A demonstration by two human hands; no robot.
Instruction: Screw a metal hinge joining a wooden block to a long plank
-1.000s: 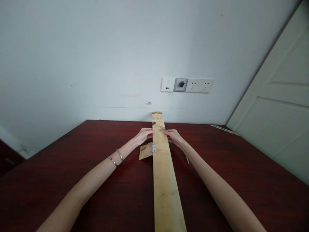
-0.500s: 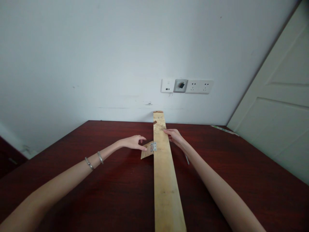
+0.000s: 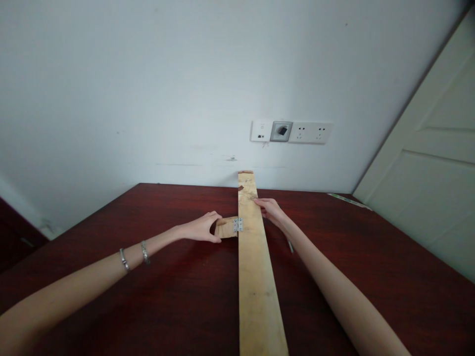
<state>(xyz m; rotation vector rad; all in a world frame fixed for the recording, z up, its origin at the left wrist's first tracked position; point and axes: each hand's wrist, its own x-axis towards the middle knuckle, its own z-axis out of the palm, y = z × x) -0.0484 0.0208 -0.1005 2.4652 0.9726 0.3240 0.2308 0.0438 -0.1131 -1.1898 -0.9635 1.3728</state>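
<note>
A long pale wooden plank [image 3: 256, 277] runs away from me across the dark red table. A metal hinge [image 3: 238, 225] joins its left edge to a small wooden block [image 3: 226, 229], which stands out to the left. My left hand [image 3: 202, 228] has its thumb and fingers closed around the outer end of this block. On the other side, my right hand [image 3: 270, 210] grips the plank's right edge, thumb on top and the other fingers partly hidden beneath. A thin light-coloured rod [image 3: 290, 245] shows beside my right forearm; what it is I cannot tell.
The dark red table [image 3: 178, 306] meets a white wall [image 3: 185, 89] at the plank's far end. Wall sockets [image 3: 306, 132] and a black plug [image 3: 283, 130] sit above. A flat printed strip [image 3: 349, 200] lies at the back right, near a pale panelled door [image 3: 434, 163].
My left hand has come down and taken hold of the small block's end. The block has swung from a slant to nearly level with the plank. My right hand stays at the plank's edge.
</note>
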